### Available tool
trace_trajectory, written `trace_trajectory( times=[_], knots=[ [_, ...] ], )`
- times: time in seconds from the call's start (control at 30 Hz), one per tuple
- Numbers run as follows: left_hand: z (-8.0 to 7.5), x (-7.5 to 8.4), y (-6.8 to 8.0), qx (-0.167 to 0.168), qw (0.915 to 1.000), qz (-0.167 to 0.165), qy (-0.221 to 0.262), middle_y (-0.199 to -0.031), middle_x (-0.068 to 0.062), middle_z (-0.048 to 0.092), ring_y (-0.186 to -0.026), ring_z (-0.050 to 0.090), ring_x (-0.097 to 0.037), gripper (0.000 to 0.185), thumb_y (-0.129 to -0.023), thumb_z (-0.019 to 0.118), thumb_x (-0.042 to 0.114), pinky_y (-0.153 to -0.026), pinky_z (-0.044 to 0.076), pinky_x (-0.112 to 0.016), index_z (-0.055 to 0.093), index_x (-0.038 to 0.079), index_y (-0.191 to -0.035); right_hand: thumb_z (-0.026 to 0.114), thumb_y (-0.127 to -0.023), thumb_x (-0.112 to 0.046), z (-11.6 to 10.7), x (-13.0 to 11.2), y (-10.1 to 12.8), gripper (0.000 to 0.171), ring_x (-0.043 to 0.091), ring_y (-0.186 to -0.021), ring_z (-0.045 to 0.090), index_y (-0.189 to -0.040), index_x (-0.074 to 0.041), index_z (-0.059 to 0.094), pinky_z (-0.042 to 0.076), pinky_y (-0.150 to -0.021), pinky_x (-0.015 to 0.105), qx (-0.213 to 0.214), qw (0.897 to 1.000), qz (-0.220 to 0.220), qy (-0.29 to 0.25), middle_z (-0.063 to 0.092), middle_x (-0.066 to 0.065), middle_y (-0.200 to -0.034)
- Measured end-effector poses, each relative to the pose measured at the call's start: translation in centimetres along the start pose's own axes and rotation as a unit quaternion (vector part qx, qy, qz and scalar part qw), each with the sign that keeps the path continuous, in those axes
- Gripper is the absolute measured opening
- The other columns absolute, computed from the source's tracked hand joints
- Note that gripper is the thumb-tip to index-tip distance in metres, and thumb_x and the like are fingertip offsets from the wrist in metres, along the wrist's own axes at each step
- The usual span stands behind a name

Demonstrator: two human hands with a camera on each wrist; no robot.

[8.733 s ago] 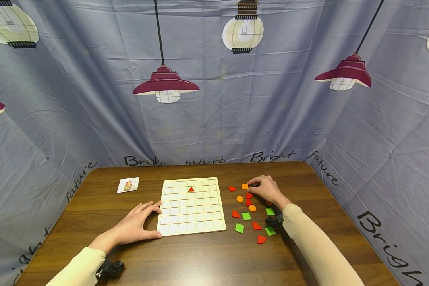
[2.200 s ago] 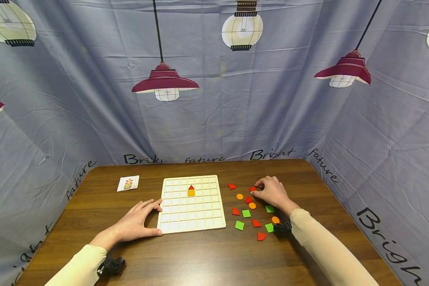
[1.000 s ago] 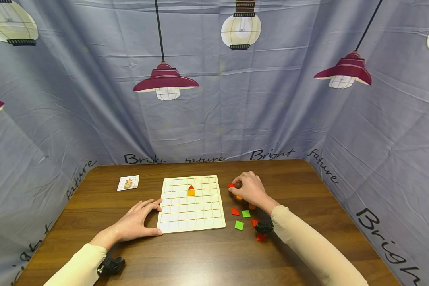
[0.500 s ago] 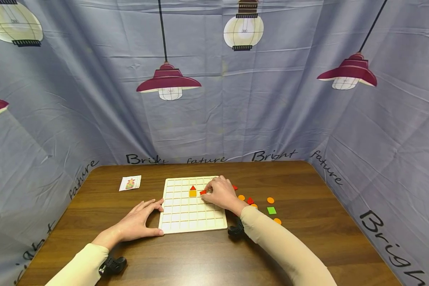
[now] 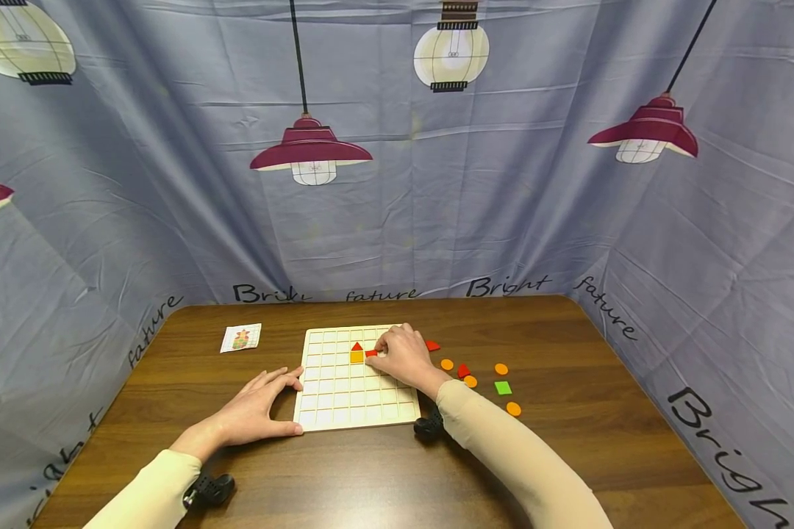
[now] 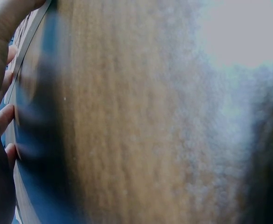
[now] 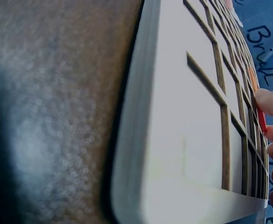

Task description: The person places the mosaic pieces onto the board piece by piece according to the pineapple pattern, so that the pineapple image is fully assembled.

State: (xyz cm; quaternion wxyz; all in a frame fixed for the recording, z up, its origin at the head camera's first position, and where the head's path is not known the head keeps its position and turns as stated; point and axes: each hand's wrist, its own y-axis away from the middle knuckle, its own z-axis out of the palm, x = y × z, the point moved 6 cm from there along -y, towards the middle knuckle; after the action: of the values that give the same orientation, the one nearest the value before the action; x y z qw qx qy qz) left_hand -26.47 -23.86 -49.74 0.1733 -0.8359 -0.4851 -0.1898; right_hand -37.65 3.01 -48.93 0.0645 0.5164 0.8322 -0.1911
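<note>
A pale gridded board (image 5: 334, 408) lies on the table. On it a red triangle tile (image 5: 357, 346) sits directly above an orange square tile (image 5: 356, 357). My right hand (image 5: 406, 356) pinches a red tile (image 5: 371, 353) between thumb and fingertips over the board, just right of the orange square. Fingers hide part of that tile, so its full outline is unclear; the right wrist view shows the red tile (image 7: 261, 119) edge-on at the board's surface. My left hand (image 5: 254, 411) rests against the board's left side, fingertips on the edge and thumb at the near corner.
Right of the board lie loose tiles: red pieces (image 5: 464, 371), several orange circles (image 5: 501, 369) and a green square (image 5: 503, 388). My right forearm covers other table area there. A card with a pineapple picture (image 5: 241, 338) lies at the back left. Curtains surround the table.
The orange square came from the loose tiles onto the board below the triangle. My right hand then picked up a red tile and carried it left onto the board. The left hand stayed put.
</note>
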Motion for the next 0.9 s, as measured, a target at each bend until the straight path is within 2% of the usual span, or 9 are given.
trace_trajectory(
  times=[0.53, 0.9],
  knots=[
    [0.06, -0.14, -0.21, -0.004, 1.0000, -0.004, 0.000, -0.161, -0.005, 0.041, -0.148, 0.032, -0.039, 0.066, -0.078, 0.080, 0.062, -0.121, 0.016, -0.063, 0.058, 0.022, -0.125, 0.080, -0.086, -0.050, -0.64, 0.02, 0.31, 0.027, 0.016, -0.090, 0.049, -0.091, -0.024, 0.075, 0.042, -0.076, 0.031, -0.006, 1.000, 0.004, -0.016, 0.061, -0.010, -0.089],
    [0.11, -0.23, -0.17, -0.001, 1.0000, -0.002, -0.001, -0.161, -0.004, 0.041, -0.149, 0.032, -0.038, 0.067, -0.078, 0.080, 0.064, -0.121, 0.015, -0.062, 0.058, 0.022, -0.126, 0.077, -0.091, -0.033, -0.67, -0.02, 0.19, 0.010, 0.014, -0.090, 0.048, -0.094, -0.024, 0.077, 0.041, -0.076, 0.031, -0.008, 0.999, -0.014, -0.039, 0.059, -0.011, -0.088]
  ],
)
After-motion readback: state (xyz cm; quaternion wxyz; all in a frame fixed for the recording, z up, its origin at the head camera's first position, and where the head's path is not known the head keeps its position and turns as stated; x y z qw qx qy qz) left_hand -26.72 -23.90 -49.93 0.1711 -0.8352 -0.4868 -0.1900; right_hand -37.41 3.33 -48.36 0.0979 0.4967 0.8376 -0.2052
